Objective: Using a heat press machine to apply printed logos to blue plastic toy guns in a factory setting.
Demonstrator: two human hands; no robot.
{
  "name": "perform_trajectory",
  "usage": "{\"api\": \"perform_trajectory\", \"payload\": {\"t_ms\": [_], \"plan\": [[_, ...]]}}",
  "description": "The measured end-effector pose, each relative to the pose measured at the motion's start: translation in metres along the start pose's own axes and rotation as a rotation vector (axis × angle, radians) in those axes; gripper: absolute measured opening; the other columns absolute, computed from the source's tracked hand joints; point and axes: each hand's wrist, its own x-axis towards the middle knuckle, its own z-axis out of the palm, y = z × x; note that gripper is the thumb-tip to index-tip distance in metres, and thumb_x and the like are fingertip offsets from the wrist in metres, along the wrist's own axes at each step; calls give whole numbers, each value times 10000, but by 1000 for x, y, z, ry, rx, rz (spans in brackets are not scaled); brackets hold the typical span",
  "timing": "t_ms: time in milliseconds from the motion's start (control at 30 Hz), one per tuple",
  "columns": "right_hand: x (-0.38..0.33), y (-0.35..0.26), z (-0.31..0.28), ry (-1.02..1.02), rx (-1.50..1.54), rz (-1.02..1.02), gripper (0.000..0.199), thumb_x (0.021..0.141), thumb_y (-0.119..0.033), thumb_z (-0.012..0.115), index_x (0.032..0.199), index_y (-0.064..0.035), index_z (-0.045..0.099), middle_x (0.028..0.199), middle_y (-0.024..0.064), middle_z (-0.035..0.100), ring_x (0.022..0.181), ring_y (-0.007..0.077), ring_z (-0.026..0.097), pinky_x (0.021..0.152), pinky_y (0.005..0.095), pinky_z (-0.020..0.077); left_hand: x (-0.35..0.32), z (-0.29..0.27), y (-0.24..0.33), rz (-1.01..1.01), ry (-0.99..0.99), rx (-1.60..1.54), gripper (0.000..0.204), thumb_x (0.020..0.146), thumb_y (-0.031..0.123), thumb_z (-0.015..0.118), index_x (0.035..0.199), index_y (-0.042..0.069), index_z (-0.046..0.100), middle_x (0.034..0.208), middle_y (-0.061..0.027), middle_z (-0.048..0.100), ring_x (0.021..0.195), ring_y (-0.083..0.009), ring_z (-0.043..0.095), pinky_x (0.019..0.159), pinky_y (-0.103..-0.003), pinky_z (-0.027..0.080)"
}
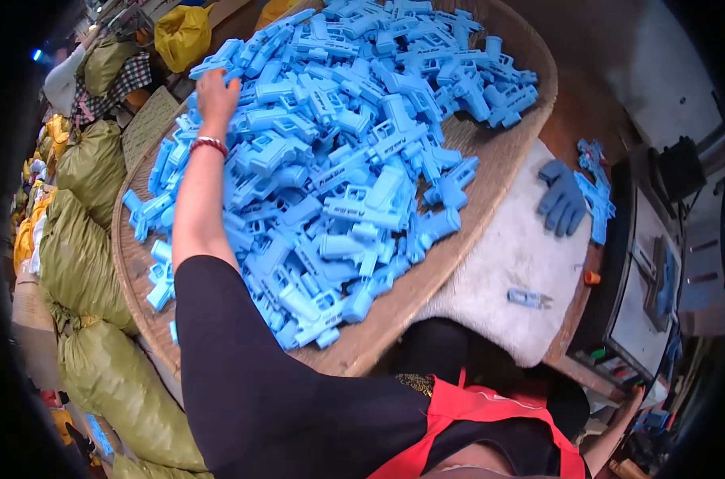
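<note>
Overhead: left hand [216, 94] reaching far left into heaped blue plastic toy-gun shells [338, 168] on round woven tray [490, 172], fingers seemingly curled on one piece. Light, stiff, slick; best pinched at grip. Right hand [630, 407] low right, state unclear.

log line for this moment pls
left hand reaching into blue plastic gun shells | woven tray | right hand not in view
</note>
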Motion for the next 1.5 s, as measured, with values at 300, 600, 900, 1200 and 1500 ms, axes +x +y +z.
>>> {"api": "perform_trajectory", "payload": {"t_ms": [300, 600, 900, 1200, 1500], "plan": [[17, -27, 109, 9, -41, 32, 404, 863, -223, 588, 1210, -20, 543, 1007, 44, 590, 876, 157, 548, 792, 290, 456, 43, 55, -7, -250, -460, 436, 869, 776, 103, 608, 1464, 389, 159, 1557, -73, 100, 1413, -383, 100, 1023, -638, 231], [45, -57, 189, -37, -85, 57, 411, 859, -227, 596, 1207, -14, 546, 1006, 48, 594, 869, 160, 553, 784, 294, 462, 72, 111, -70, -229, -662, 27, 1114, 622, 515, 743, 1495, 249, 106, 1478, -270, 212, 1346, -409, 294, 1077, -480, 300], [36, -48, 182, -22, -30, 112, 418, 855, -232, 603, 1204, -9, 549, 1005, 52, 598, 862, 163, 558, 775, 297, 469, -17, 86, -7, -123, -1079, -676, 974, 670, 446, 683, 1438, 16, 266, 1396, -195, 416, 1337, -278, 338, 1093, -326, 262], [-4, -32, 74, 45, -31, 182, 425, 851, -237, 611, 1201, -3, 553, 1004, 56, 602, 855, 165, 563, 767, 301, 476, -113, 47, 173, -144, -903, -722, 845, 724, 544, 613, 1415, 140, 345, 1326, -236, 486, 1236, -386, 456, 1027, -420, 355], [-15, -3, -15, -36, -158, 128, 537, 813, -213, 577, 1299, -5, 481, 1133, 97, 581, 1000, 188, 535, 880, 303, 414, -132, -169, 271, -69, -313, -706, 418, 786, 349, 681, 1088, 76, 586, 940, -146, 665, 866, -331, 634, 728, -413, 485]]}}
